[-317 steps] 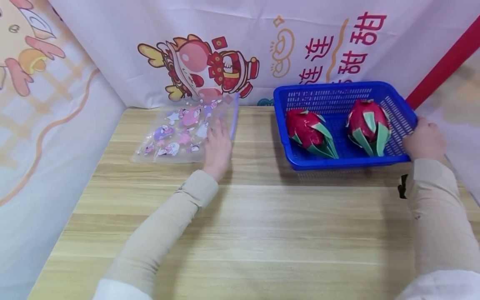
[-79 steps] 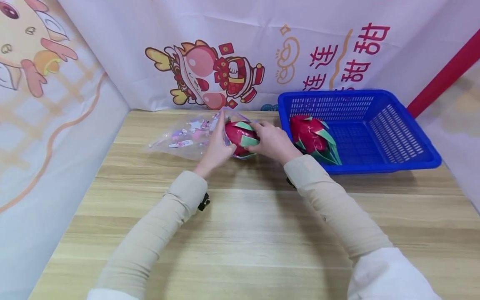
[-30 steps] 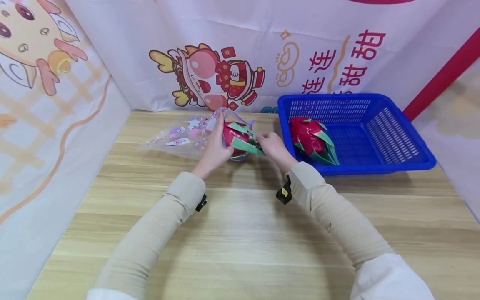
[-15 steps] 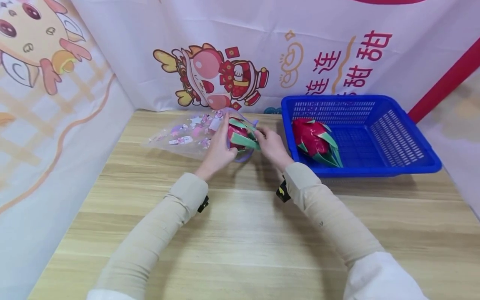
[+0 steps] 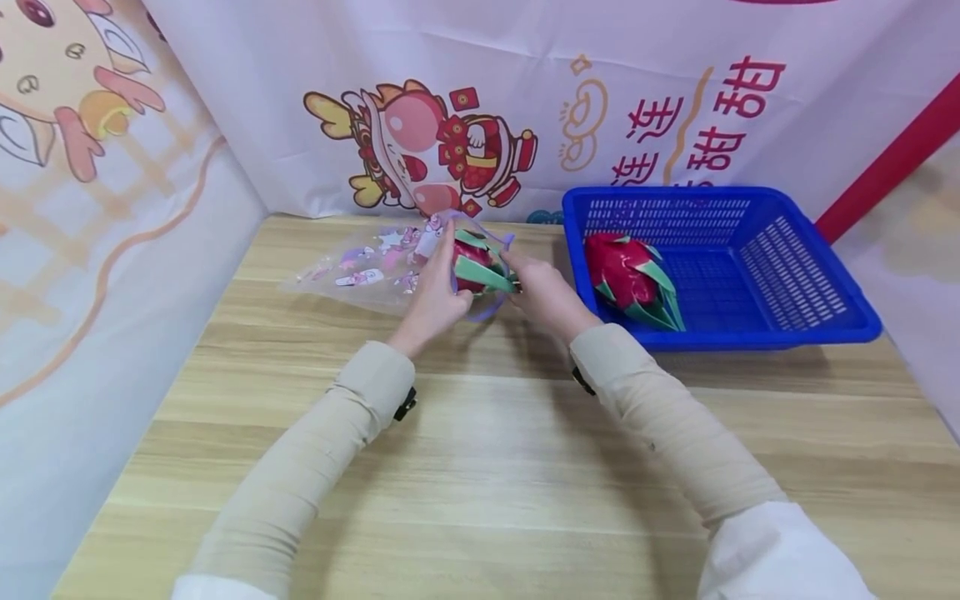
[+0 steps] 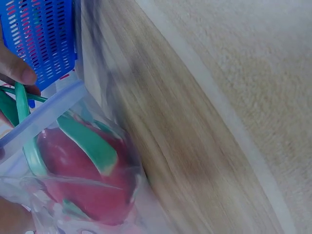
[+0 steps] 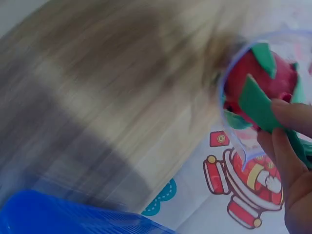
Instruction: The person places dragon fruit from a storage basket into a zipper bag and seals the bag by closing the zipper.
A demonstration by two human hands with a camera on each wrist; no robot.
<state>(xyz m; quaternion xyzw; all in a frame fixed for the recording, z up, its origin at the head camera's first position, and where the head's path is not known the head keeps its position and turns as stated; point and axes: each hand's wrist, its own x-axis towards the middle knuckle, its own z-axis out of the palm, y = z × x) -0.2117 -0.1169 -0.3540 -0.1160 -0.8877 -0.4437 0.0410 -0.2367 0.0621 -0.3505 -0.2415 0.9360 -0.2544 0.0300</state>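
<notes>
A clear zip bag [image 5: 360, 275] with pink and purple cartoon prints lies on its side, its purple-edged mouth facing right. My left hand [image 5: 433, 302] grips the bag at its mouth, thumb towards the opening. Inside is a red model dragon fruit [image 6: 85, 190] with green leaves, its body within the bag and its leaf tips sticking out past the zip edge. My right hand [image 5: 551, 296] pinches those leaves [image 7: 261, 105] between thumb and fingers, right at the mouth. A second dragon fruit [image 5: 618, 271] lies in the left part of the blue basket [image 5: 723, 340].
The basket stands right of the bag, close to my right hand, on a wood-grain table [image 5: 480, 467]. A white printed cloth [image 5: 495, 50] hangs behind the table's back edge, and another cloth [image 5: 90, 275] hangs on the left.
Earlier the bag lay flat and both dragon fruits were in the basket. One has since moved left into the bag, sliding deeper, and my right hand has shifted onto its leaves.
</notes>
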